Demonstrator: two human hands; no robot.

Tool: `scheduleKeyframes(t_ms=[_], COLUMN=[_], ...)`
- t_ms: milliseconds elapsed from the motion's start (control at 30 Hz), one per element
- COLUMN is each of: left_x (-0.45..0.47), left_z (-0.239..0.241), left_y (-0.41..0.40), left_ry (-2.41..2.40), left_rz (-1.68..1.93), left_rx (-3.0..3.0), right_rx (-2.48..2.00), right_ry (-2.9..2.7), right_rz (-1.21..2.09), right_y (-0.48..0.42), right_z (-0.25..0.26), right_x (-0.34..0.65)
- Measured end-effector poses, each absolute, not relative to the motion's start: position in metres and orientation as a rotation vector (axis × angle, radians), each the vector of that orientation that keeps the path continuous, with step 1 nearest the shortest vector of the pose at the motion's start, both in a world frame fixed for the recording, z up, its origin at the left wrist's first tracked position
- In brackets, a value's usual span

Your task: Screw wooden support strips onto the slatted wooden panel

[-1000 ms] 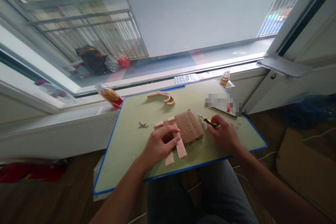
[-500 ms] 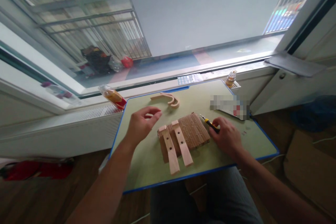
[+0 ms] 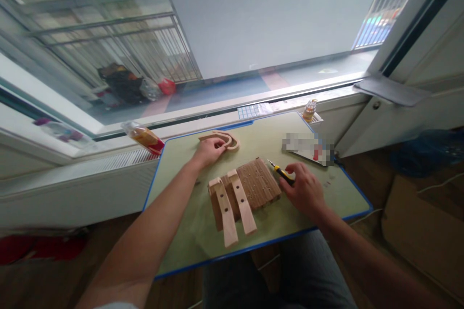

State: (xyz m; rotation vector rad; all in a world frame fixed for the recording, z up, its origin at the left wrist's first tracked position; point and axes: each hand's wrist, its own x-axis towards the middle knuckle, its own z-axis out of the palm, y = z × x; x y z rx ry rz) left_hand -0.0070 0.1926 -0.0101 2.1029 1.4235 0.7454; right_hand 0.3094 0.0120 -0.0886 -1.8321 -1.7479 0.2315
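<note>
My left hand is at two curved wooden strips near the table's back left, its fingers bent round the nearer one and partly hiding it. In my right hand is a yellow and black screwdriver, its metal tip pointing away to the left. Between the hands lies a corrugated cardboard block dotted with small holes. Two flat wooden pieces rest across its left side, the left piece and the right piece, each with two dark holes and a raised far end.
The pale green table has a blue edge. A partly blurred flat packet lies at its right. Behind stand a drink bottle on the left and a small bottle on the right, by the window sill.
My left hand has moved forward from beside the wooden pieces to the curved strips. The right hand still holds the screwdriver beside the block. The whole view has shifted slightly.
</note>
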Motion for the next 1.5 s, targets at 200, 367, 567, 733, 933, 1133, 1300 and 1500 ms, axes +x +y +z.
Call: scheduleKeyframes(t_ms=[200,367,567,733,933,1133,1300,1500], left_x=[-0.031,-0.037,-0.009,0.023,0.052,0.072,0.045,-0.018], left_z=[0.004,0.048,0.091,0.098,0.112,0.111,0.099,0.061], left_y=[0.179,0.13,0.049,0.003,-0.017,-0.022,-0.012,0.001], left_ry=[1.368,1.355,1.053,0.861,0.739,0.829,1.128,1.508], left_rz=[0.703,0.799,0.63,0.654,0.823,1.045,1.19,1.334], left_rx=[2.2,2.253,2.533,2.464,2.226,1.837,1.852,1.813], right_rx=[-1.781,-1.687,-1.421,-1.135,-0.965,-0.991,-1.134,-1.402], right_ry=[-1.702,-1.628,-1.563,-1.64,-1.495,-1.44,-1.488,-1.609], right_rz=[0.228,0.236,0.262,0.395,0.444,0.594,0.783,0.905], right_y=[0.01,0.01,0.001,-0.017,-0.022,-0.022,-0.016,-0.003], right_z=[-0.089,-0.079,-0.036,-0.012,-0.012,-0.009,-0.009,-0.011], right_x=[0.308,0.306,0.305,0.276,0.255,0.26,0.276,0.283])
